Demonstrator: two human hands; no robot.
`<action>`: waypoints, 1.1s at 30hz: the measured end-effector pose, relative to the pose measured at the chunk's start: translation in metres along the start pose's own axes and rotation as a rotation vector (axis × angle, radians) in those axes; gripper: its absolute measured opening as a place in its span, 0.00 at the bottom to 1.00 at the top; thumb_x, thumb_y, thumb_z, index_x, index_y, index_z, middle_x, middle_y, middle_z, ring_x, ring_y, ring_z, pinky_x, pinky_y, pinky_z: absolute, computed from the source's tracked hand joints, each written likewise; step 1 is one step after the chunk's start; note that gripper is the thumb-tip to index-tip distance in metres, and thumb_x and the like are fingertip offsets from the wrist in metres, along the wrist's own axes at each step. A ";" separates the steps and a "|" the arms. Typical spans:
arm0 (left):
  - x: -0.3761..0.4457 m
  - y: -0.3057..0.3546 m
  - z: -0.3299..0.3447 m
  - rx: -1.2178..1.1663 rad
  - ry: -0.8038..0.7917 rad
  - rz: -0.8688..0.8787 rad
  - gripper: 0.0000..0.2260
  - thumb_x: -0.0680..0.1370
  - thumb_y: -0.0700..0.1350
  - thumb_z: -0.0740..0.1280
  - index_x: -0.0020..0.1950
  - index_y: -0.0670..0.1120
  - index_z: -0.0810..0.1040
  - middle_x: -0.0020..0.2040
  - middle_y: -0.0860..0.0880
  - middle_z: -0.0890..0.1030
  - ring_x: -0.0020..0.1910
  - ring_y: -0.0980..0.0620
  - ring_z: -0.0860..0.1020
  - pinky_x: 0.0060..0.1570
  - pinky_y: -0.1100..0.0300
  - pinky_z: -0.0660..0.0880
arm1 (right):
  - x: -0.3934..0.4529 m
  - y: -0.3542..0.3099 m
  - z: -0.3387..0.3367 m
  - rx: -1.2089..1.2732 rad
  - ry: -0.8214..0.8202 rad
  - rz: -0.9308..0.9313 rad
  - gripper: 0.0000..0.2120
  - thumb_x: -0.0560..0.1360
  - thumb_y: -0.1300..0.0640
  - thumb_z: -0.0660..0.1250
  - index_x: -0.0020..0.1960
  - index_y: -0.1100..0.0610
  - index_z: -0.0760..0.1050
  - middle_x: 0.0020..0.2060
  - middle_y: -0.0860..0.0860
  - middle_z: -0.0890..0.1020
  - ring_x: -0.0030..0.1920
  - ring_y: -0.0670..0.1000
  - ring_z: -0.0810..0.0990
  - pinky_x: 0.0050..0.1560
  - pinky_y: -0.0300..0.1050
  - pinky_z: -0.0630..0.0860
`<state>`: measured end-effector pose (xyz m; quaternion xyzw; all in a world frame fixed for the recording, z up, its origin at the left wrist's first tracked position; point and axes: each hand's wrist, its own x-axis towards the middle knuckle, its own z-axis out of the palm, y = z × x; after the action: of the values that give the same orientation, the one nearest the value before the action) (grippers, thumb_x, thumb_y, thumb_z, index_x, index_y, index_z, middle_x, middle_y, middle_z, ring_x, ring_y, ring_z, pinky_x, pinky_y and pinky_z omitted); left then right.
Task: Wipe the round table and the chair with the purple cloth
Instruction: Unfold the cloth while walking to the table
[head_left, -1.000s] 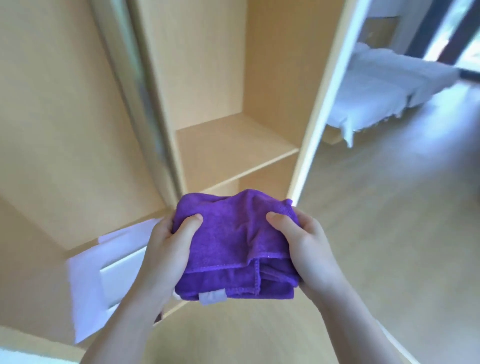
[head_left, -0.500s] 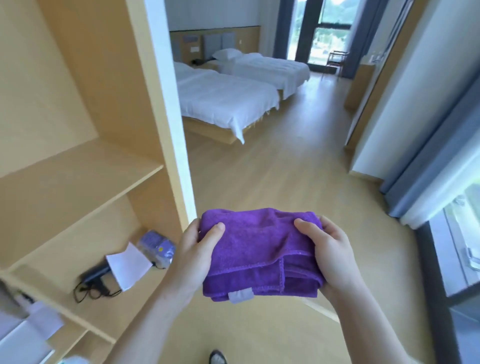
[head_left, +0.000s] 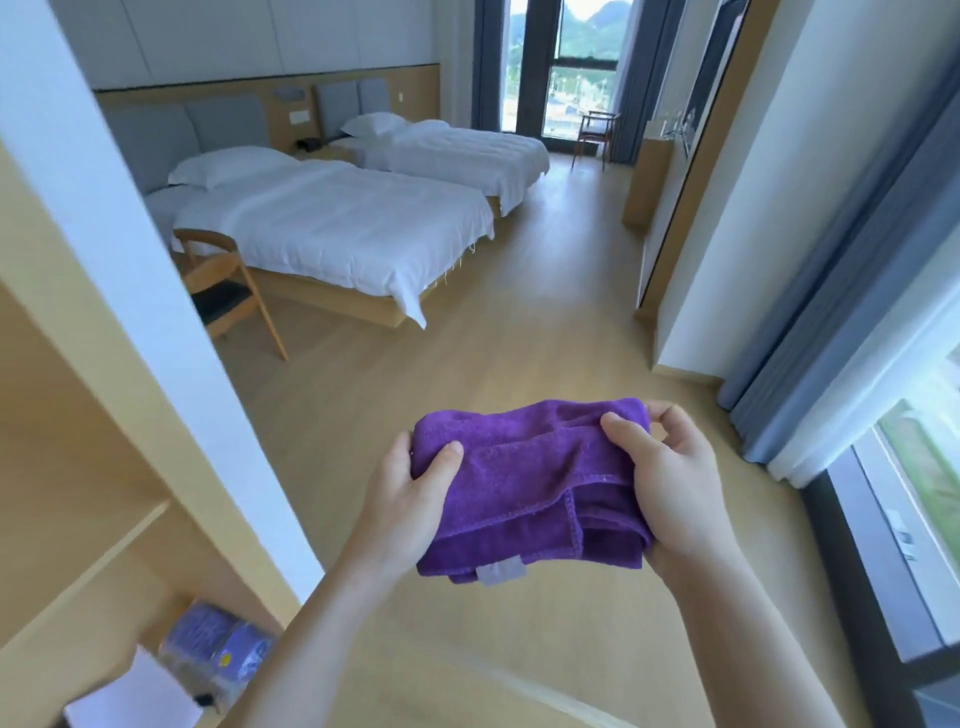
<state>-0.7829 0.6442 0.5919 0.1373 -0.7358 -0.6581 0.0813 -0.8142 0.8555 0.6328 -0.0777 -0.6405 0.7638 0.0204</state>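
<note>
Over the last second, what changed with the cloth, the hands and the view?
The view swung from the wooden shelves out to the bedroom: two beds, a near chair and a far chair by the window came into sight. The right hand shifted its fingers to pinch the upper edge of the purple cloth. Unchanged: the left hand grips the cloth's other side, and it stays folded. No round table shows.
</note>
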 end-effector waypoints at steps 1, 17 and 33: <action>0.022 0.005 0.005 0.006 -0.006 -0.001 0.04 0.81 0.50 0.67 0.52 0.53 0.80 0.47 0.56 0.85 0.45 0.59 0.83 0.45 0.61 0.76 | 0.018 -0.005 0.006 0.001 0.012 -0.024 0.04 0.74 0.56 0.71 0.45 0.52 0.76 0.39 0.60 0.84 0.37 0.59 0.82 0.41 0.58 0.79; 0.386 0.024 0.086 0.168 0.048 -0.080 0.16 0.72 0.62 0.65 0.50 0.53 0.78 0.47 0.53 0.84 0.43 0.56 0.82 0.45 0.55 0.78 | 0.392 -0.027 0.104 0.017 -0.116 -0.067 0.08 0.81 0.59 0.66 0.47 0.53 0.83 0.40 0.58 0.86 0.37 0.58 0.83 0.41 0.56 0.81; 0.713 0.004 -0.033 0.540 0.519 -0.122 0.12 0.77 0.55 0.68 0.57 0.54 0.72 0.54 0.58 0.77 0.52 0.56 0.78 0.49 0.55 0.76 | 0.701 0.024 0.412 -0.071 -0.568 0.034 0.07 0.80 0.60 0.68 0.45 0.55 0.82 0.38 0.58 0.86 0.38 0.57 0.84 0.42 0.54 0.82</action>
<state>-1.4501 0.3933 0.5560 0.3596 -0.8282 -0.3874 0.1864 -1.5640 0.5413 0.6137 0.1279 -0.6456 0.7321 -0.1756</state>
